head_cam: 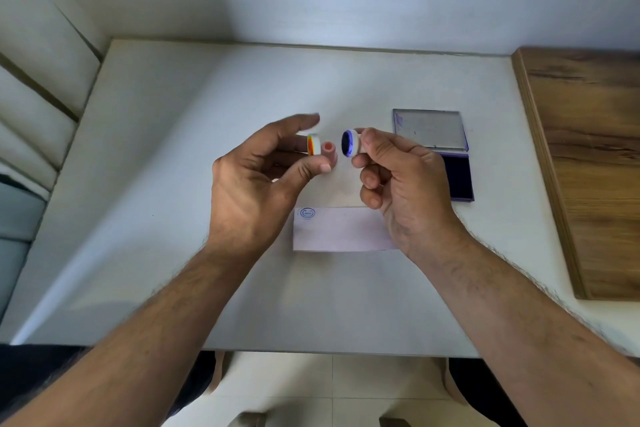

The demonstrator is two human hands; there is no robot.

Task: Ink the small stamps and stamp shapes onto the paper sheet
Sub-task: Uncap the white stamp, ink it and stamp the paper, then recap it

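Ink pad (460,177) — half behind right hand (398,180)

Nothing legible here. The paper sheet (343,229) carries one round blue stamp mark (307,213) up in its 10 o'clock corner, lettering inside it too small to read. The ink pad's open lid (429,128) shows faint purple smudges at its 9 o'clock edge, no readable characters.

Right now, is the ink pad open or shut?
Open. The ink pad's lid is swung back flat on the table, and the dark inked surface lies exposed beside the right hand.
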